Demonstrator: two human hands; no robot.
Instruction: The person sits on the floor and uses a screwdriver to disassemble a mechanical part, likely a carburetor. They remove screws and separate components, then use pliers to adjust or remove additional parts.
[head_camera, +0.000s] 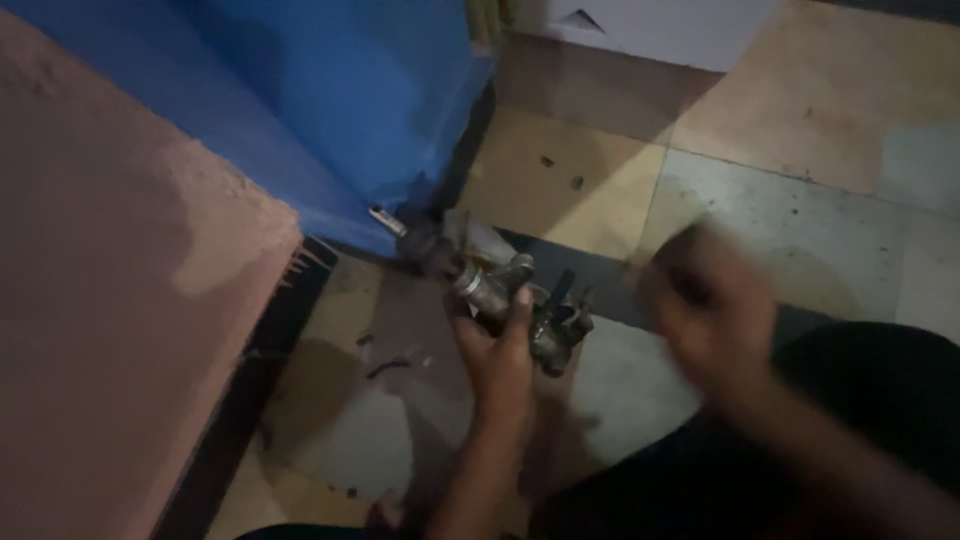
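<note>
My left hand (497, 352) grips a grimy metal machine part (520, 305) made of cylindrical and lumpy pieces, held up over the tiled floor in the middle of the head view. My thumb lies across its top. My right hand (712, 310) is to the right of the part, apart from it, and blurred by motion. Its fingers look curled; whether it holds anything I cannot tell.
A blue painted wall or panel (350, 100) fills the upper left, with a pinkish surface (110, 300) at the left. Patchy tiles (600, 170) cover the floor. A small metal piece (388, 221) lies by the blue panel's base. My dark-clothed leg (860, 400) is lower right.
</note>
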